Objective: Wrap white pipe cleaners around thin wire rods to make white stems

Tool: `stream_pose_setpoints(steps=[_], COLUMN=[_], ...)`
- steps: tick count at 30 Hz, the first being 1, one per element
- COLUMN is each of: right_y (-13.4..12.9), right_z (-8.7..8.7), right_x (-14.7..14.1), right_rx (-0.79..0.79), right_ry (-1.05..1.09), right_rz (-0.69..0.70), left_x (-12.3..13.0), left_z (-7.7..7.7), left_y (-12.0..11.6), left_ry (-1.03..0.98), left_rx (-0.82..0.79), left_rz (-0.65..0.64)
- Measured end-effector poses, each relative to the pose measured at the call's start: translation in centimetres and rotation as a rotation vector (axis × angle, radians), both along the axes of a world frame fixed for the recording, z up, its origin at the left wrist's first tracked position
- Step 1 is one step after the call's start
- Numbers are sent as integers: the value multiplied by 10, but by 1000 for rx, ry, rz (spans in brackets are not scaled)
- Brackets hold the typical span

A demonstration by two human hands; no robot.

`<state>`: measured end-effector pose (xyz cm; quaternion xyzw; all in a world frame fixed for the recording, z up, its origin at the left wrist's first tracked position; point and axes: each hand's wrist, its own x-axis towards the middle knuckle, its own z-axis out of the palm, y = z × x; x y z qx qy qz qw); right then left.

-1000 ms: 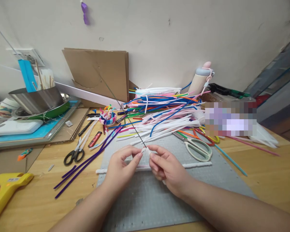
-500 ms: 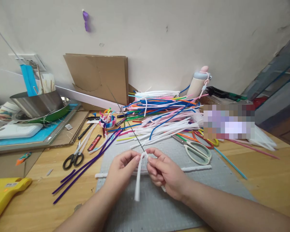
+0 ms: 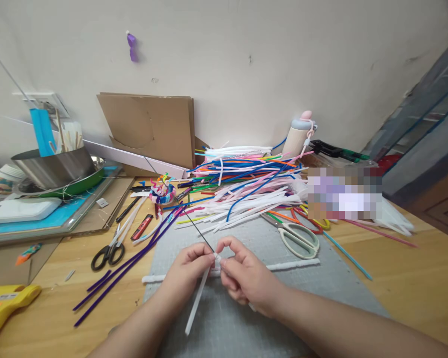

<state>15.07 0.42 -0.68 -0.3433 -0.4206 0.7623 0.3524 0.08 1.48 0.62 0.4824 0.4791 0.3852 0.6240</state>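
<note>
My left hand [image 3: 191, 268] pinches a white pipe cleaner [image 3: 196, 303], whose loose end hangs down toward me at a slant. My right hand [image 3: 246, 271] is closed beside it, thumb and fingers gripping the white coils wound around the lower end of a thin dark rod [image 3: 196, 226]. That rod slants up and away to the left from between my fingertips. Beneath both hands a white fuzzy stick [image 3: 293, 265] lies across the grey cutting mat [image 3: 224, 333]. What sits inside my right palm is mostly hidden.
Beyond the mat is a heap of coloured pipe cleaners [image 3: 246, 191]. White-handled scissors [image 3: 298, 240] lie at the right, black-handled scissors [image 3: 108, 256] and purple pipe cleaners [image 3: 129, 266] at the left. A yellow glue gun [image 3: 9, 308] rests at the left edge; a bottle [image 3: 298, 135] stands behind.
The loose end of the white pipe cleaner has swung left, from nearly straight down to a slant. The rod now leans further left. My fingertips have drawn closer together, and the view has shifted slightly.
</note>
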Motion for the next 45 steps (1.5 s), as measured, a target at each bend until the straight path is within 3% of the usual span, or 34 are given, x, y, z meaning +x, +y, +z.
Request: stream_pose_setpoints(steps=[8, 16, 27, 32, 39, 45], right_y=[0, 3, 3, 3, 3, 1], right_z=[2, 0, -4, -3, -4, -1], right_x=[-2, 1, 2, 2, 3, 5], right_rx=[-56, -107, -136, -111, -120, -160], right_ry=[10, 155, 220, 223, 214, 200], right_rz=[-43, -9, 100, 101, 52, -7], left_x=[-1, -7, -3, -3, -6, -6], left_z=[1, -4, -8, -14, -6, -6], left_y=[4, 2, 8, 5, -2, 0], left_ry=[24, -158, -184, -111, 237, 271], left_rx=[26, 71, 111, 132, 237, 346], left_rz=[-41, -119, -48, -43, 57, 49])
